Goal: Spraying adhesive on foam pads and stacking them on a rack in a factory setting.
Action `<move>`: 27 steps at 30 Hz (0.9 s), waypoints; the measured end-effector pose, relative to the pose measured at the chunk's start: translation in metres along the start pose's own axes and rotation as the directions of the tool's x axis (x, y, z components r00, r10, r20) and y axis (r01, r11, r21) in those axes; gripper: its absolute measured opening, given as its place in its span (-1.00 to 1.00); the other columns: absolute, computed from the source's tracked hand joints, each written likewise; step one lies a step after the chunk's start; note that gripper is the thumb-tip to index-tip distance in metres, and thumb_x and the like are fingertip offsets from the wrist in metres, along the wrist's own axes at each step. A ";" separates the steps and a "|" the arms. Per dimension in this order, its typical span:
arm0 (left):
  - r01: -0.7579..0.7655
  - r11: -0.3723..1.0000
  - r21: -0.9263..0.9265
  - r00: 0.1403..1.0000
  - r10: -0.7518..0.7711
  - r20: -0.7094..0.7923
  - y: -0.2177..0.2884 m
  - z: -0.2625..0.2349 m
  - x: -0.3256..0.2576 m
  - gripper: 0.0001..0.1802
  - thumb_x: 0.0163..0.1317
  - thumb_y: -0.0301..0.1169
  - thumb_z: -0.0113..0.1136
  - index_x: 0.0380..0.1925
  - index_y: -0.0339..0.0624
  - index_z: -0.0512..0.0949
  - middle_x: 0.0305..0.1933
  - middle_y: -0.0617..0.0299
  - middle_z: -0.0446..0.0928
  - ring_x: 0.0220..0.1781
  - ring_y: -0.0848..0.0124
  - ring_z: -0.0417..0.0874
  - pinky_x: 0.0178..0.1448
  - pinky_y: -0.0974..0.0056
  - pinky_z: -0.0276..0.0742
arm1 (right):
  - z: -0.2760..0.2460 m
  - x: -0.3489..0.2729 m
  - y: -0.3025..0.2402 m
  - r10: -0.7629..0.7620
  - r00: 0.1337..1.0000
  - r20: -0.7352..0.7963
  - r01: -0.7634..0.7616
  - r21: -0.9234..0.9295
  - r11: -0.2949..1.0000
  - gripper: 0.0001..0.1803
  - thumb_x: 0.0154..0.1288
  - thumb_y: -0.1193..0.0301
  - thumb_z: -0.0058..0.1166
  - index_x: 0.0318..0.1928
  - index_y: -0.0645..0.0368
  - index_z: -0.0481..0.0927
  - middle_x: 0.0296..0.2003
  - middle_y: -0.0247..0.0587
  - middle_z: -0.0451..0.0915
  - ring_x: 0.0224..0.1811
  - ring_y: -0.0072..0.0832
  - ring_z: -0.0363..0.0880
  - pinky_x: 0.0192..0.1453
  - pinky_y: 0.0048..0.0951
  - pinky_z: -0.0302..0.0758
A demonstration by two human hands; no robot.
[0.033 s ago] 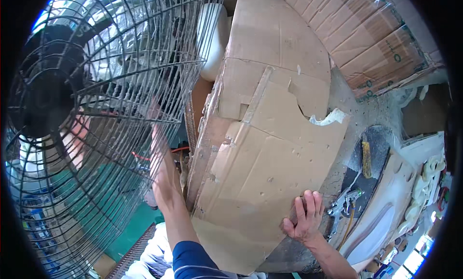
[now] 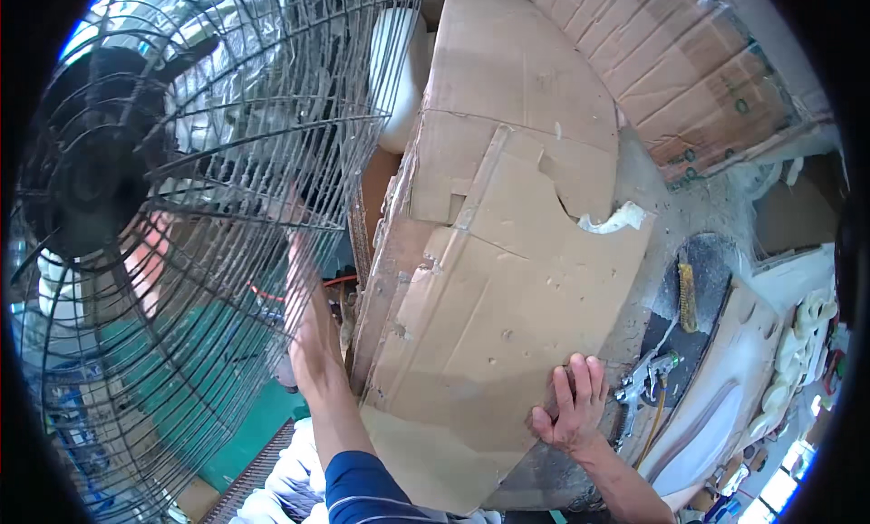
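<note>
A large black wire-caged fan (image 2: 100,189) fills the left side. My left arm stretches forward beside it, and my left hand (image 2: 288,211) is behind the cage wires, so its fingers and anything they hold are hidden. My right hand (image 2: 575,406) rests at the right edge of a worn cardboard sheet (image 2: 507,325), its fingers spread and slightly bent over the surface. The sheet lies flat over the work surface, with torn flaps and small dents. Right of that hand, a metal spray gun (image 2: 645,384) with a yellowish hose lies on a dark patch.
A yellow-handled brush (image 2: 687,298) lies beyond the spray gun. Cardboard cartons (image 2: 698,80) stand at the far right. A white rounded object (image 2: 397,80) sits between fan and sheet. White curved pieces (image 2: 797,343) lie at the right rim. Green floor (image 2: 172,361) shows through the cage.
</note>
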State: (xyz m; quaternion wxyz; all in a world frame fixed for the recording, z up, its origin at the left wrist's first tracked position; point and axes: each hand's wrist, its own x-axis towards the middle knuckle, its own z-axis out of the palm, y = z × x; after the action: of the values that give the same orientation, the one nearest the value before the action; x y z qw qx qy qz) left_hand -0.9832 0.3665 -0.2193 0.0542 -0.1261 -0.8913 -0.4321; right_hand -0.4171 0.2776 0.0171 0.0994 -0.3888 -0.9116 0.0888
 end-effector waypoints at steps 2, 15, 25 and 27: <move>0.019 1.000 0.007 0.999 -0.019 0.037 -0.002 -0.001 -0.006 -0.16 0.22 0.15 0.35 0.25 -0.34 0.49 0.25 -0.17 0.53 0.28 -0.03 0.53 0.35 -0.03 0.45 | -0.002 0.004 -0.001 0.020 1.000 -0.022 -0.020 -0.003 1.000 -0.33 0.41 -0.04 -0.01 0.32 0.19 0.48 0.39 0.09 0.34 0.45 0.12 0.25 0.51 0.22 0.17; 0.204 0.967 0.155 0.591 -0.248 0.768 0.012 -0.176 -0.112 -0.28 0.36 0.04 0.30 0.24 -0.38 0.50 0.05 0.05 0.68 0.07 0.32 0.68 0.13 0.26 0.58 | -0.027 -0.001 0.000 0.037 0.986 -0.162 0.002 0.233 0.973 -0.38 0.34 0.32 0.08 0.39 0.20 0.43 0.46 0.02 0.31 0.52 -0.04 0.25 0.58 -0.02 0.20; 0.047 0.987 -0.154 0.916 0.019 0.402 0.125 -0.413 -0.359 -0.62 0.37 -0.32 0.32 0.09 -0.31 0.63 0.14 0.08 0.64 0.08 0.27 0.67 0.19 0.19 0.57 | -0.077 -0.101 0.030 0.486 0.866 -0.118 -0.488 0.013 0.873 -0.39 0.12 0.41 0.35 0.20 0.26 0.49 0.14 0.04 0.42 0.13 0.04 0.53 0.12 0.01 0.54; 0.086 0.960 -0.265 0.918 0.028 0.396 0.134 -0.431 -0.409 -0.65 0.37 -0.33 0.30 0.07 -0.30 0.64 0.10 0.07 0.65 0.07 0.26 0.68 0.19 0.19 0.57 | -0.075 -0.099 0.048 0.601 0.792 0.103 -0.610 0.114 0.784 -0.44 0.12 0.42 0.37 0.15 0.26 0.52 0.17 0.04 0.39 0.04 0.10 0.60 0.12 0.05 0.56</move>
State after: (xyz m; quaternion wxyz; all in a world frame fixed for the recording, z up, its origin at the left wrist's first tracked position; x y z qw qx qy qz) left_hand -0.5586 0.0358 0.0656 -0.1519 -0.2040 -0.8162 -0.5187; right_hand -0.2977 0.2451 0.0672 0.0649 -0.6496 -0.7328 0.1919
